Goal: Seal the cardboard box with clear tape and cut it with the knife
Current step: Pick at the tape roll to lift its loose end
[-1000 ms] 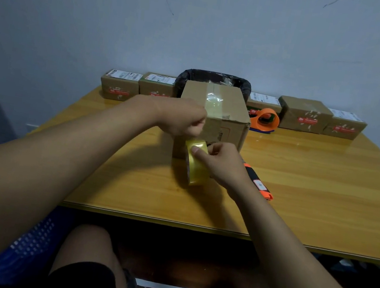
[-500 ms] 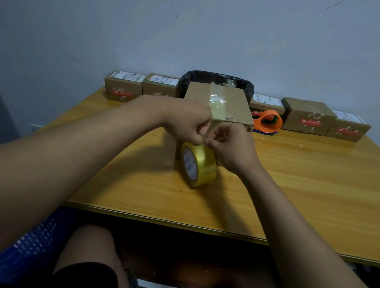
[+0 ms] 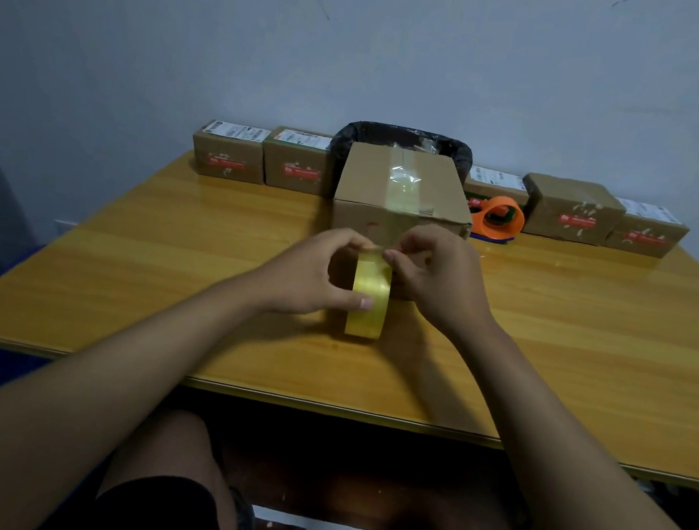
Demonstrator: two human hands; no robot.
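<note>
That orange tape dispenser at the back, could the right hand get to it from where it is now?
Probably yes. The orange tape dispenser stands right of the cardboard box with bare table before it, but the right hand must first release the tape roll.

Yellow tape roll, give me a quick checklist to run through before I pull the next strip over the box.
1. Yellow tape roll standing on edge on the wooden table: ok.
2. Left hand steadying the roll: ok.
3. Right hand fingertips at the roll's top, tape end lifted: cannot tell.
4. Brown cardboard box right behind the roll: ok.
5. Box top already carries a tape strip: ok.
6. Knife in view: not ok.
</note>
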